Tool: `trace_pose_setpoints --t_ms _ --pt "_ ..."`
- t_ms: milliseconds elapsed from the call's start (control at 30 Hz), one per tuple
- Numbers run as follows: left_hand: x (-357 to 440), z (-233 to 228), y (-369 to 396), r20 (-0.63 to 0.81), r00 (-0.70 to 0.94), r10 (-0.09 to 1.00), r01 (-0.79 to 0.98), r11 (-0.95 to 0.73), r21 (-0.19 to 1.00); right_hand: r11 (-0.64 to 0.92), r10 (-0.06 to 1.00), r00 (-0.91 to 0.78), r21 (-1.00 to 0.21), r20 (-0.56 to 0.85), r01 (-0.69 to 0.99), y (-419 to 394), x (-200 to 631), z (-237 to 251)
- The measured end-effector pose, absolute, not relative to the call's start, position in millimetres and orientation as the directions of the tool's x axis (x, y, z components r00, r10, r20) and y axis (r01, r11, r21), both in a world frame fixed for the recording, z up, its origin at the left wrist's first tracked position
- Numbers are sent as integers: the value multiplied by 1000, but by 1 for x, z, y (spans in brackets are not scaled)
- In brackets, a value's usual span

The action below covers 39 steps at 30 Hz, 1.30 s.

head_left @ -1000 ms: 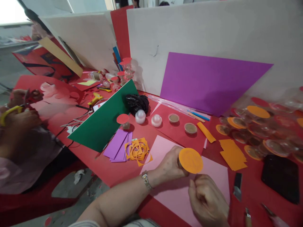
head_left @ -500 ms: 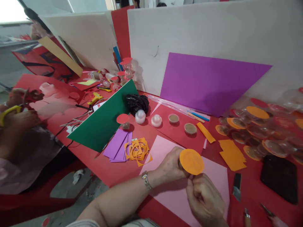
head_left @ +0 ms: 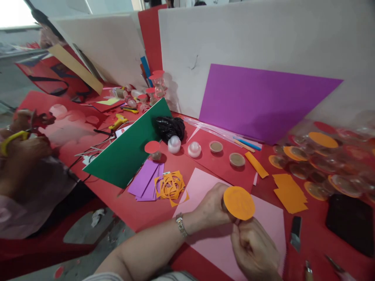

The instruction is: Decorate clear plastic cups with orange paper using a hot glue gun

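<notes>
An orange paper disc (head_left: 239,203) faces up between my hands, over a pink sheet (head_left: 205,187). My left hand (head_left: 213,205), with a watch on its wrist, is closed round the piece under the disc; that piece is mostly hidden, so I cannot tell its kind. Just below the disc's near edge, my right hand (head_left: 254,244) is closed in a pinch against the underside. What its fingertips hold is hidden. Beyond lie orange paper scraps with round cut-outs (head_left: 170,186), purple paper strips (head_left: 146,177) and a clear cup piece topped with a red disc (head_left: 152,147).
Two sand-filled cups (head_left: 236,159) and two whitish domed pieces (head_left: 194,149) sit farther back. Several disc-topped clear cups crowd the right, near orange paper (head_left: 290,194), a black phone-like slab (head_left: 350,222) and a cutter blade (head_left: 295,233). Across a green board (head_left: 129,148), another person's hands hold yellow-handled scissors (head_left: 13,141).
The view has shifted slightly. My hands keep their hold beneath the orange disc, which appears a little lower and farther right.
</notes>
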<state>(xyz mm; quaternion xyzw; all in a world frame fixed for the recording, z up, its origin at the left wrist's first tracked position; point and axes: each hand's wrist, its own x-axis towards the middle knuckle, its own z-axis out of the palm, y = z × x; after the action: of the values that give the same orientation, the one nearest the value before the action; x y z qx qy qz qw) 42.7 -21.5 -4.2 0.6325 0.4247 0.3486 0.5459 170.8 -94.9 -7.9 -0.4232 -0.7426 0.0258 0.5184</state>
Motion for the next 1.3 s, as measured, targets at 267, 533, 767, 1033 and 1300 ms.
trace_pose_setpoints --t_ms 267,533,767,1033,1300 --pt "43 1 -19 5 446 895 111 -60 992 623 656 -88 -472 750 624 -95 170 -7" --pt "42 1 -19 7 427 904 113 -61 992 627 667 -135 -455 733 633 -93 169 -2" --pt "44 7 -18 40 457 888 28 -59 998 624 668 -111 -473 735 622 -95 170 -6" --pt "45 6 -19 81 458 885 18 -101 995 632 658 -122 -458 743 625 -92 170 -5" --pt "44 5 -20 44 450 892 90 -95 991 626 668 -135 -455 732 633 -92 171 -7"
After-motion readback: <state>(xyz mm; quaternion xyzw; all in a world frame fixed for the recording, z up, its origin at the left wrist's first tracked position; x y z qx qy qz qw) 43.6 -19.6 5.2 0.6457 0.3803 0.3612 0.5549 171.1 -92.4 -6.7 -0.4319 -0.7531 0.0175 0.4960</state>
